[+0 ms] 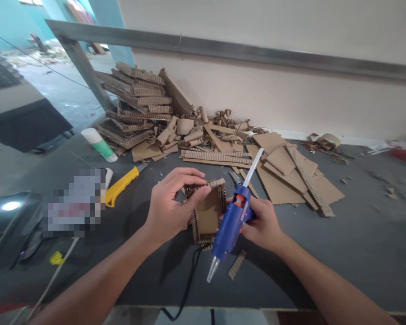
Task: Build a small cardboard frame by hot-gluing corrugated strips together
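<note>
My left hand (171, 207) is closed in a pinch on the top left edge of a small open cardboard box (209, 212) made of corrugated strips, holding it just above the dark table (358, 234). My right hand (262, 223) grips a blue hot glue gun (232, 221) beside the box's right wall. The gun's nozzle points down toward me, and a white glue stick (253, 166) sticks out of its back. Its black cord (187, 284) runs off the near table edge.
Stacked corrugated strips (135, 104), cardboard rolls and flat offcuts (291, 174) lie along the wall behind. A yellow utility knife (122, 185) and a white-green tube (99, 144) rest at the left. A short cardboard strip (237, 265) lies near the nozzle.
</note>
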Demonstrator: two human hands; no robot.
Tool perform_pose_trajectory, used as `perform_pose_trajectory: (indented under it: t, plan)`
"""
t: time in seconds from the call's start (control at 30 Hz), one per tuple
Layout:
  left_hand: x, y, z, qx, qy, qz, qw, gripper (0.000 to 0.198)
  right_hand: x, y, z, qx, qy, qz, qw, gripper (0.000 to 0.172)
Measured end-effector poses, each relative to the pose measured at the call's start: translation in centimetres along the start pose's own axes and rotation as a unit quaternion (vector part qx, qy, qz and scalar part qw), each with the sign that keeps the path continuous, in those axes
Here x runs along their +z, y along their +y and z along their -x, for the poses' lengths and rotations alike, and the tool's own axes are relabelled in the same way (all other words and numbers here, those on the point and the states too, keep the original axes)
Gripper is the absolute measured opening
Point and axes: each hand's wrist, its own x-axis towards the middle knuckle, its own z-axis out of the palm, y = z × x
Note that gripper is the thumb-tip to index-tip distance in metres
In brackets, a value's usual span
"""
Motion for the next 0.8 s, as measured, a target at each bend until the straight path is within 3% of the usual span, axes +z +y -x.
perform_pose_trajectory:
  t: [0.33, 0.57, 0.8]
  plan:
    - [-0.9, 0.3, -0.6, -0.002, -0.032, -0.02, 0.999, 0.003, 0.0, -0.3, -0.2, -0.039, 0.01, 0.011, 0.999, 0.005]
    - [-1.2, 0.4, -0.7, -0.012, -0.035, -0.037, 0.999, 0.009, 0.0, -0.1, 0.0, 0.003, -0.008, 0.027, 1.0, 0.015]
    - [-1.2, 0.3, -0.9, 0.091, -0.046, -0.057, 0.993, 0.016, -0.2, -0.2, -0.2, 0.01, -0.018, 0.022, 1.0, 0.017]
